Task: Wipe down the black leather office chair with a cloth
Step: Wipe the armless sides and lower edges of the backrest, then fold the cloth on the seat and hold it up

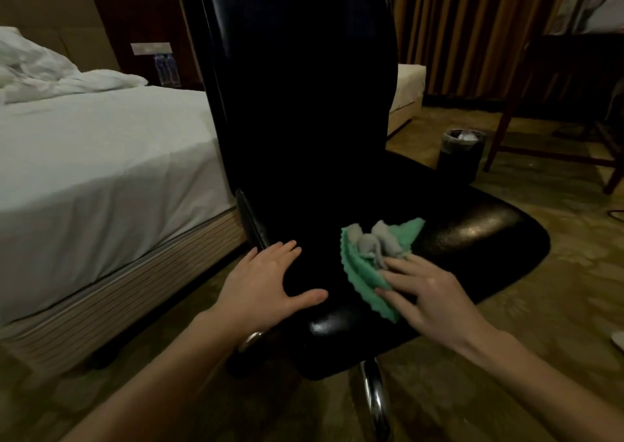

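Observation:
The black leather office chair (304, 104) fills the middle of the view, its tall back upright and its glossy seat (472, 239) spreading to the right. A green cloth (358, 272) with a wavy edge and a grey patch lies on the seat. My right hand (429, 296) presses flat on the near part of the cloth, fingers straight and spread. My left hand (266, 283) rests flat on the seat's left edge, fingers spread, a short way left of the cloth and not touching it.
A bed with white sheets (101, 171) stands close on the left. A dark waste bin (461, 154) sits on the carpet behind the seat. Wooden chair legs (601, 158) stand at the right. The chair's chrome base leg (374, 401) reaches toward me.

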`<control>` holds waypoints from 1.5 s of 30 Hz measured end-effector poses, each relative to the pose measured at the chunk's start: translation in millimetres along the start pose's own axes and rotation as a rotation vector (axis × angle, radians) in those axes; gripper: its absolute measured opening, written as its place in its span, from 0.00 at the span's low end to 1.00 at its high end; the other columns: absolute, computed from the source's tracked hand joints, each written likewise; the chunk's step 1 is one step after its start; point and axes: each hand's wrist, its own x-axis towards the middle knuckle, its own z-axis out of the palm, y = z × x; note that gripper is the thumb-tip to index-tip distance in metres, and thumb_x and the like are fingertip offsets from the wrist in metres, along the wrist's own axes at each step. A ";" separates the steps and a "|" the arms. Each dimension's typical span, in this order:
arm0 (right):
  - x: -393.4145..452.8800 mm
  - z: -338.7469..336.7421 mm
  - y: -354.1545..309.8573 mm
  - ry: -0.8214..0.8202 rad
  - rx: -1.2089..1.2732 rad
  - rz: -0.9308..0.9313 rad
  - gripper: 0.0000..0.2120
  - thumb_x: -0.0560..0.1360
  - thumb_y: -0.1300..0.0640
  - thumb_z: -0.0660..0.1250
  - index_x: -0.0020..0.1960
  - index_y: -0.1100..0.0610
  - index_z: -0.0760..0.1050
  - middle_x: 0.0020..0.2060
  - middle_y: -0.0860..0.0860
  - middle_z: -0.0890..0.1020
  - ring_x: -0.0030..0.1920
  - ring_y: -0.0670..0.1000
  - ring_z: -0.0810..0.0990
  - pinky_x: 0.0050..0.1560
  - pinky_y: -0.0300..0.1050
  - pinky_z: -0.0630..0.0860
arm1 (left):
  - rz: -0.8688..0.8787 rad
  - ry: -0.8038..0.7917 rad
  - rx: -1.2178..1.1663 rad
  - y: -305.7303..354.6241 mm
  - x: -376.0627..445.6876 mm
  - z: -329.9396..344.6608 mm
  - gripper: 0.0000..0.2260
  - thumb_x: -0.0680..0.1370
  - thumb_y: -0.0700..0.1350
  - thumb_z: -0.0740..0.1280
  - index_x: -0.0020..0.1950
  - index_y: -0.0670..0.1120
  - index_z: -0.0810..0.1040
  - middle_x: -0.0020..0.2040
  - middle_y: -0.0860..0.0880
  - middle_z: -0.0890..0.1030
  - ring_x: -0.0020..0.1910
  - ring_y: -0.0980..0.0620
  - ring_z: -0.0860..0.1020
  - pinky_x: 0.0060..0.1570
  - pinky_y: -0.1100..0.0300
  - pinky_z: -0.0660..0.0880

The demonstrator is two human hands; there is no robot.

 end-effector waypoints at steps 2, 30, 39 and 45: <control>3.3 0.1 -4.7 -0.039 0.010 -0.009 0.21 0.79 0.41 0.58 0.60 0.52 0.82 0.61 0.49 0.81 0.65 0.51 0.77 0.67 0.50 0.73 | 0.005 -0.023 0.003 -10.7 4.4 -2.0 0.55 0.61 0.85 0.43 0.81 0.55 0.56 0.81 0.58 0.56 0.80 0.58 0.53 0.79 0.49 0.49; 68.8 -25.7 63.5 -0.051 -0.069 0.350 0.12 0.74 0.58 0.73 0.57 0.55 0.81 0.48 0.51 0.84 0.52 0.54 0.80 0.48 0.48 0.75 | 0.168 0.031 -0.027 -8.4 63.4 -21.8 0.23 0.80 0.63 0.61 0.74 0.60 0.69 0.74 0.60 0.69 0.73 0.56 0.67 0.66 0.50 0.73; 60.2 -42.1 76.4 -0.219 -0.072 0.441 0.20 0.74 0.45 0.63 0.63 0.51 0.76 0.54 0.48 0.63 0.55 0.48 0.59 0.65 0.50 0.67 | 0.261 0.131 -0.096 45.4 108.3 -10.4 0.22 0.79 0.61 0.64 0.72 0.58 0.71 0.69 0.60 0.74 0.67 0.56 0.73 0.63 0.56 0.71; 49.3 -43.5 80.2 -0.340 0.024 0.444 0.37 0.68 0.25 0.62 0.71 0.42 0.67 0.74 0.47 0.59 0.73 0.51 0.56 0.71 0.46 0.60 | 0.292 0.139 -0.079 88.5 128.5 -0.5 0.24 0.78 0.63 0.63 0.73 0.58 0.70 0.71 0.60 0.73 0.69 0.57 0.71 0.64 0.60 0.67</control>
